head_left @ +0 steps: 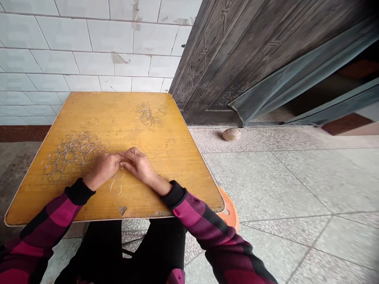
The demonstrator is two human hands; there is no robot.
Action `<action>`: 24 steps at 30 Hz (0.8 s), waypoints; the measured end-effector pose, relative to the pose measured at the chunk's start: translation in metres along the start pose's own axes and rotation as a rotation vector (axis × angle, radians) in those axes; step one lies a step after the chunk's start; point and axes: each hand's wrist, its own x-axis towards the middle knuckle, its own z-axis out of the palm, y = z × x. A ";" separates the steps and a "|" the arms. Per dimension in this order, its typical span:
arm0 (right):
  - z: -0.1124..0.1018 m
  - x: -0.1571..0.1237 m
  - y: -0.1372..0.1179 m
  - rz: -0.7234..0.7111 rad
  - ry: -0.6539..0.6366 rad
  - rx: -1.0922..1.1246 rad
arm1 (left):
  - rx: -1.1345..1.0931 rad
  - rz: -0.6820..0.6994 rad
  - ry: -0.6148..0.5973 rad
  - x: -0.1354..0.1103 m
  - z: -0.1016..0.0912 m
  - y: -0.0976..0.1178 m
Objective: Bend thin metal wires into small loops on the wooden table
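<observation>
My left hand and my right hand meet above the near middle of the wooden table. Both are closed, fingertips pinched together on a thin bent wire that shows just below them. The exact grip is hidden by the fingers. Under my hands lies a curved silvery wire piece. A wide tangle of looped wires spreads beside and behind my left hand. Farther back on the right sits a smaller heap of wires.
A couple of loose wire loops lie behind the big tangle. White tiled wall borders the table's far edge. An orange stool stands by the near right corner. To the right are a dark carved door and a roundish stone-like object.
</observation>
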 end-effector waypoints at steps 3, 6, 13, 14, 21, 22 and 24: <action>-0.002 0.003 0.003 0.036 0.051 0.128 | 0.026 0.038 -0.013 -0.001 0.000 0.003; -0.009 0.007 -0.001 0.142 0.140 0.337 | 0.016 0.056 -0.043 0.000 -0.004 0.007; -0.039 0.015 -0.002 0.487 0.477 0.985 | 0.036 0.090 0.027 0.002 -0.015 0.000; -0.044 0.016 -0.001 0.516 0.500 1.022 | 0.037 0.089 0.047 0.003 -0.016 -0.003; -0.073 0.016 0.014 0.519 0.660 1.137 | 0.028 -0.051 0.136 0.004 -0.030 -0.043; -0.074 0.016 0.015 0.555 0.643 1.140 | 0.032 -0.085 0.171 0.004 -0.033 -0.049; -0.071 0.014 0.016 0.622 0.574 1.097 | 0.031 -0.106 0.206 0.004 -0.039 -0.061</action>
